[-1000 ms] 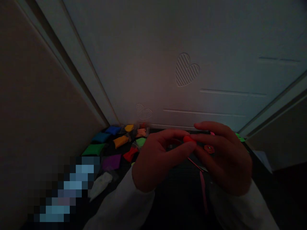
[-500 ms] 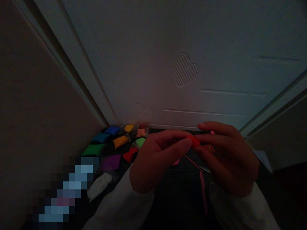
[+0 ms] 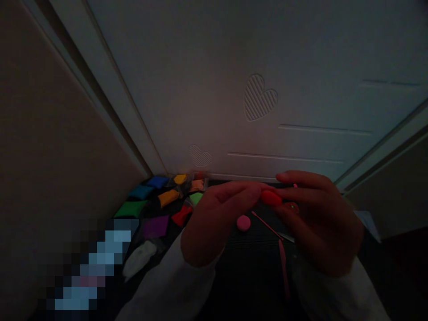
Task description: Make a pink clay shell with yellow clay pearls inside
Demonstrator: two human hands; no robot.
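A small oval lump of red modelling clay (image 3: 271, 198) sits between the fingertips of both hands. My left hand (image 3: 214, 223) is closed, with its thumb and fingers at the lump's left end. From the other side my right hand (image 3: 323, 223) pinches the lump between thumb and fingers, its index finger raised away. Under the hands, a pink round disc (image 3: 243, 223) lies on the dark table. Right of it are a thin pink modelling tool (image 3: 267, 225) and a longer pink modelling tool (image 3: 283, 267). A small reddish round piece (image 3: 293, 207) shows partly behind my right hand.
Several packets of coloured clay lie at the left, among them a green packet (image 3: 130, 209), a purple packet (image 3: 155, 227) and a white packet (image 3: 140, 259). A pale panel with embossed hearts (image 3: 260, 98) rises behind the table. Something whitish (image 3: 368, 225) lies at the right.
My left thumb has drawn back to the left, so more of the red clay shows. The pink disc, partly covered before, is now in full view.
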